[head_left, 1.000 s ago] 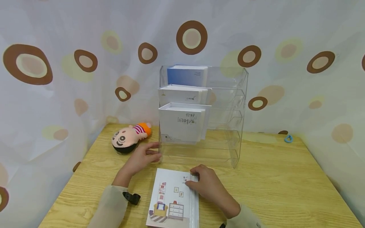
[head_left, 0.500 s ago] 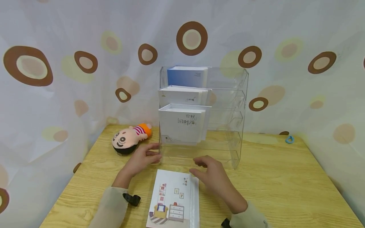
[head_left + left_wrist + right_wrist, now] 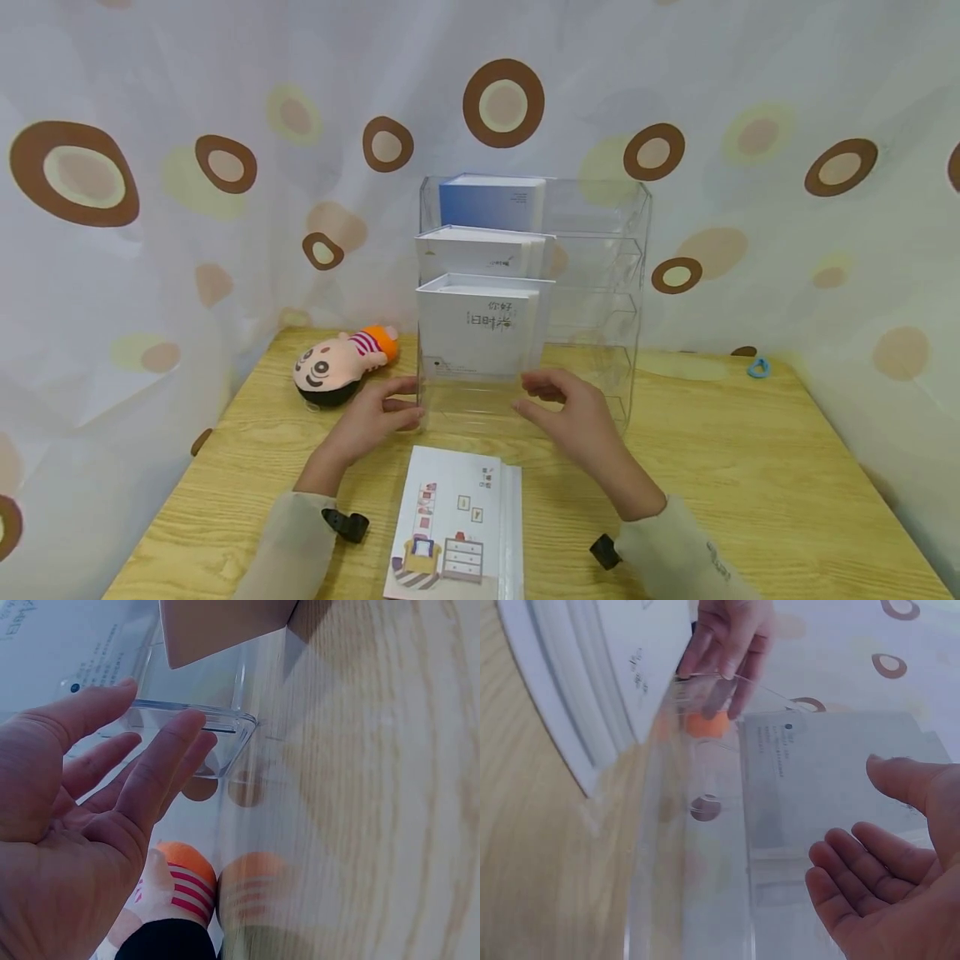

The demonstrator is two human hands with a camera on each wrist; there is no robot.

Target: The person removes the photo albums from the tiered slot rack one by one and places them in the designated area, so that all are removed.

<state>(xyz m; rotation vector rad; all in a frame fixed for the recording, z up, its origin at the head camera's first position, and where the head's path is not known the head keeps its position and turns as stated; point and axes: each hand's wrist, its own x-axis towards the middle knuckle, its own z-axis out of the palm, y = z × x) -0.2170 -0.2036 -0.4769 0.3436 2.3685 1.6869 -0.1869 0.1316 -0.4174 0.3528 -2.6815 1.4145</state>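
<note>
A clear acrylic rack (image 3: 585,258) stands on the table, with white books and a blue book leaning in its left part. At the rack's lower left edge, my left hand (image 3: 373,415) touches the side with fairly straight fingers; the left wrist view shows the fingers (image 3: 161,761) against the clear plastic. My right hand (image 3: 581,417) hovers in front of the rack's lower tier, near the front white book (image 3: 476,333). It is empty, its fingers loosely bent in the right wrist view. An illustrated white book (image 3: 450,525) lies flat on the table between my forearms, untouched.
A plush doll (image 3: 341,367) in a striped top lies left of the rack. A small blue ring-shaped thing (image 3: 758,367) sits at the table's back right. A dotted white curtain (image 3: 225,75) rises behind and beside the wooden table (image 3: 750,483).
My right hand has let go of the flat book's top right corner and moved up and forward to the rack. My left hand has stayed at the rack's side.
</note>
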